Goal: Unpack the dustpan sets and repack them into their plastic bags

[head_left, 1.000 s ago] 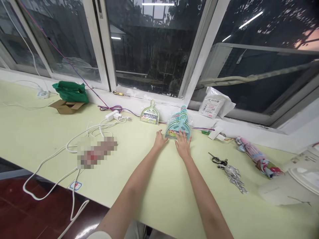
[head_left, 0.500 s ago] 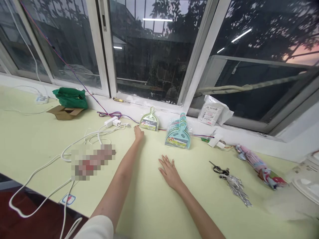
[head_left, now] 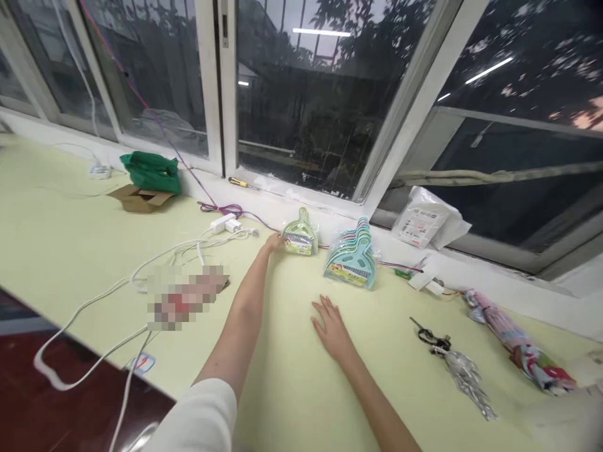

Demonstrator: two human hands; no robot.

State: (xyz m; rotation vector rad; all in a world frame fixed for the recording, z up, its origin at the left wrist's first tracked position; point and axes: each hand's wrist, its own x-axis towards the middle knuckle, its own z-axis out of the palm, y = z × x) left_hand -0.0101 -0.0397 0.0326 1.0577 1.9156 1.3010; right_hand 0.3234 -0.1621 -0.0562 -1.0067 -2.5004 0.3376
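Observation:
My left hand (head_left: 274, 243) reaches forward, its fingers closed at the left edge of a green dustpan and brush set (head_left: 300, 238) in clear wrapping. That set leans upright near the wall below the window. To its right stands a row of several wrapped sets, the front one light blue (head_left: 355, 260). My right hand (head_left: 332, 326) lies palm down on the pale green tabletop (head_left: 287, 376), fingers spread and holding nothing, nearer to me than the blue sets.
White cables and adapters (head_left: 225, 223), a blurred-out item (head_left: 188, 301), an open cardboard box (head_left: 141, 199) and a green bag (head_left: 151, 171) are on the left. A white package (head_left: 419, 220), silvery keychain (head_left: 464, 370) and folded umbrella (head_left: 513, 339) are on the right. A screwdriver (head_left: 239, 182) rests on the sill.
The view has shifted, so most things appear farther right. My left hand has moved forward against the left edge of the green set. My right hand stays flat on the table.

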